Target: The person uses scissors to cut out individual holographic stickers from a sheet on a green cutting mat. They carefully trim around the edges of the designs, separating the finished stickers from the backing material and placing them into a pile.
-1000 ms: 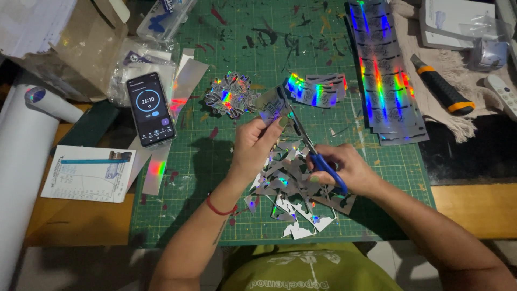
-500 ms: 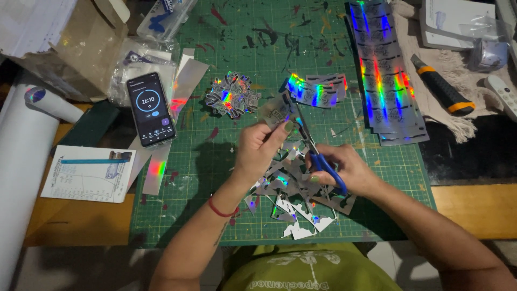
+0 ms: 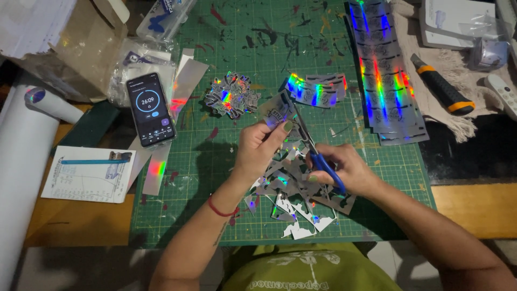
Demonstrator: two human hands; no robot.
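My left hand (image 3: 261, 146) pinches a small holographic sticker piece (image 3: 277, 115) above the green cutting mat (image 3: 237, 48). My right hand (image 3: 344, 171) grips blue-handled scissors (image 3: 315, 151), whose blades reach up against the right edge of that piece. Beneath both hands lies a heap of silver offcuts (image 3: 299, 207). A pile of cut-out holographic stickers (image 3: 231, 97) rests on the mat just beyond my left hand. A short strip of stickers (image 3: 318, 89) lies past the scissors' tips.
Long holographic sticker sheets (image 3: 382, 70) lie at the mat's right. A phone showing a timer (image 3: 151, 109) sits left, with a paper card (image 3: 89, 173) and a white roll (image 3: 21, 161). An orange-and-black utility knife (image 3: 441, 89) rests on cloth at right.
The sticker piece has turned slightly in my left hand and the scissors have shifted a little along its edge. Everything else stays put.
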